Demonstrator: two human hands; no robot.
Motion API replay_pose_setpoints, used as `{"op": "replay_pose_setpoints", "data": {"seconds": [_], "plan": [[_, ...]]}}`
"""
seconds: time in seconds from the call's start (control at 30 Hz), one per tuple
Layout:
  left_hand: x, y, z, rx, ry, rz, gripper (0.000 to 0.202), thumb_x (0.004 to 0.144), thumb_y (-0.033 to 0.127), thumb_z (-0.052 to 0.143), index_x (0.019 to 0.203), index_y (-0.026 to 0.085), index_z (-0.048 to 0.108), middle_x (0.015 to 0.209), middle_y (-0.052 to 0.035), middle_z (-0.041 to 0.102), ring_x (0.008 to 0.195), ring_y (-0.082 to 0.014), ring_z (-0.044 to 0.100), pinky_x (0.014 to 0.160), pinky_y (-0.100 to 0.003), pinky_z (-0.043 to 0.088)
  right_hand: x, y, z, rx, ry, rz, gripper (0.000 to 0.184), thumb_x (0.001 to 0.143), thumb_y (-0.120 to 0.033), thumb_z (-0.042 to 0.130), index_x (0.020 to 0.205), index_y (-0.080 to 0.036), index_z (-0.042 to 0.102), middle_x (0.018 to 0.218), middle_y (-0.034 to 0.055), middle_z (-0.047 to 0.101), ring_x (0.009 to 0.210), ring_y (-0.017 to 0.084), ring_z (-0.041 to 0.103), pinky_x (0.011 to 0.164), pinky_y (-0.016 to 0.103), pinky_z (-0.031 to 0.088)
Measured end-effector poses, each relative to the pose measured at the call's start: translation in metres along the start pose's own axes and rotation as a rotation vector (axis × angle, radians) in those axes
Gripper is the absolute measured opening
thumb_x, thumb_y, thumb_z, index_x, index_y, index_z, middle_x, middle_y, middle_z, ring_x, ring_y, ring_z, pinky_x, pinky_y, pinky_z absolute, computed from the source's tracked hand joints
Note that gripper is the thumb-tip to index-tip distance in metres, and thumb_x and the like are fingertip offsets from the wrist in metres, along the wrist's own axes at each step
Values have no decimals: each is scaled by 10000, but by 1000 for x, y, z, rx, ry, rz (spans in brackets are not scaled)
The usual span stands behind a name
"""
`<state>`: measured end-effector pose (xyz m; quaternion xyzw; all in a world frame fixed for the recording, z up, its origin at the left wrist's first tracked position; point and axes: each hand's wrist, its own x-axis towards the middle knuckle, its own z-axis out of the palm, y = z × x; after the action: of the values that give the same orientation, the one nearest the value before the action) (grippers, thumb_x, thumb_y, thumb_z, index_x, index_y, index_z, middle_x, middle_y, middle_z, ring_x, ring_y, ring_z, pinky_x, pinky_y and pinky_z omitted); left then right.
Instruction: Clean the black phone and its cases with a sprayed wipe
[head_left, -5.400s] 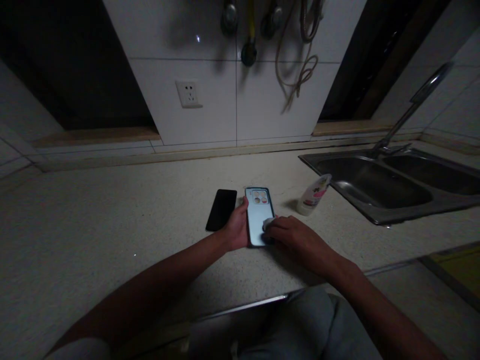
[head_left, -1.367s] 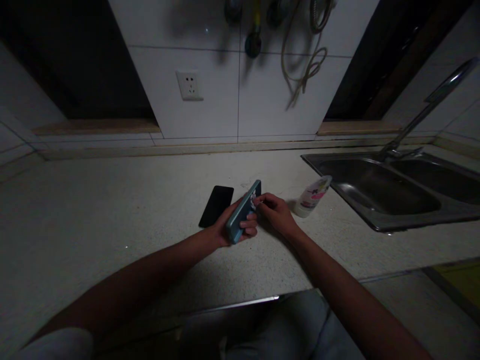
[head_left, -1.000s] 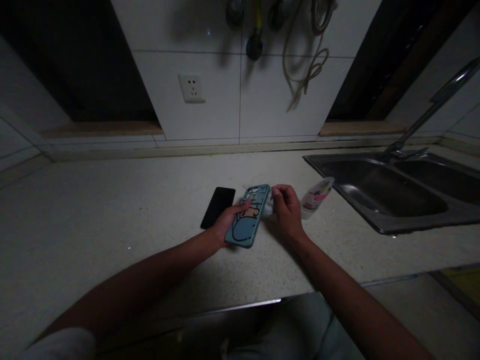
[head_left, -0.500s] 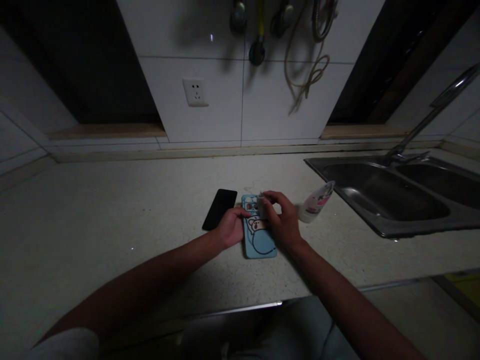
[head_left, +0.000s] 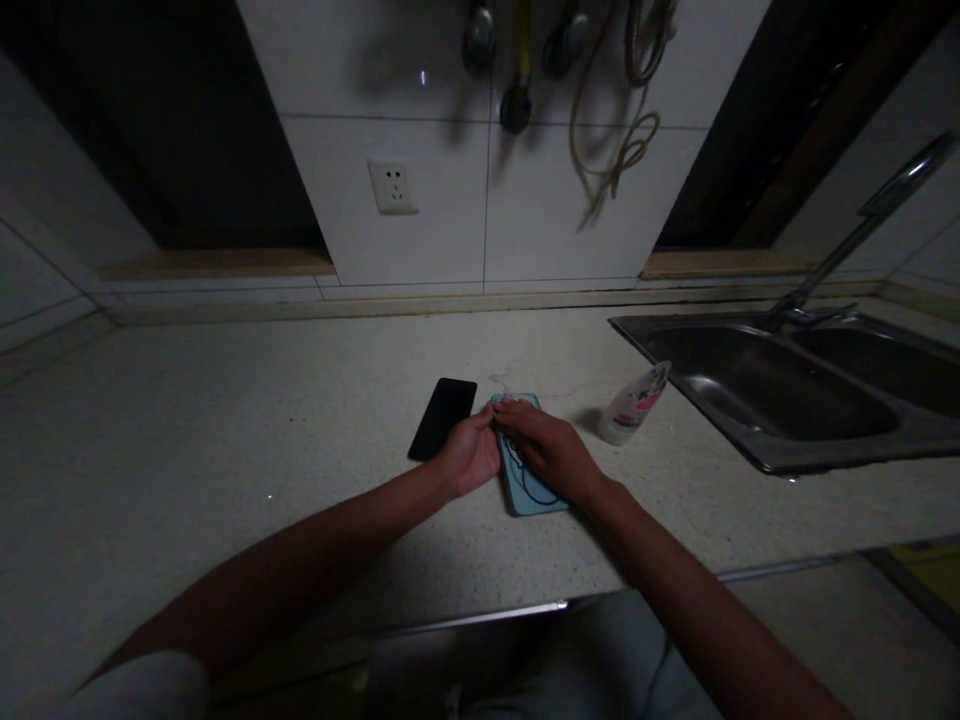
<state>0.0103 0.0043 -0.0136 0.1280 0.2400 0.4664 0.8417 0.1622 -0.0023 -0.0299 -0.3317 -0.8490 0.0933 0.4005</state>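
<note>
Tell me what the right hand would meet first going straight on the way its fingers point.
Probably the thumb of the left hand; whether the right hand touches it is unclear. Farther along that line lies the black phone.

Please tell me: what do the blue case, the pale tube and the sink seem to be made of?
The blue case: probably plastic or rubber, smooth, with dark printed-looking lines.
The pale tube: likely plastic, satin-looking, flattening toward its top.
The sink: probably steel, with a grey sheen and bright highlights.
</note>
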Motion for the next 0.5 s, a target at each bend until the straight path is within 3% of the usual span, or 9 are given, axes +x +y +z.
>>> {"op": "replay_pose_setpoints", "data": {"seconds": [0.27, 0.5], "plan": [[4, 3, -14, 95, 28, -130, 266, 1016, 330, 468, 1011, 136, 649, 962, -133, 724, 844, -222, 713, 834, -352, 557, -21, -31, -18, -51, -172, -162, 466, 916, -59, 491, 1317, -241, 643, 1345, 81, 682, 1290, 212, 618, 1113, 438, 497], [-2, 1, -8, 113, -25, -28, 280, 1027, 267, 414, 1046, 116, 649, 981, -149, 730, 874, -255, 708, 926, -476, 526, -60, -55, -33, -101, -202, -299, 442, 929, -47, 481, 1324, -177, 631, 1317, 80, 701, 1320, 190, 590, 1127, 376, 492]]}}
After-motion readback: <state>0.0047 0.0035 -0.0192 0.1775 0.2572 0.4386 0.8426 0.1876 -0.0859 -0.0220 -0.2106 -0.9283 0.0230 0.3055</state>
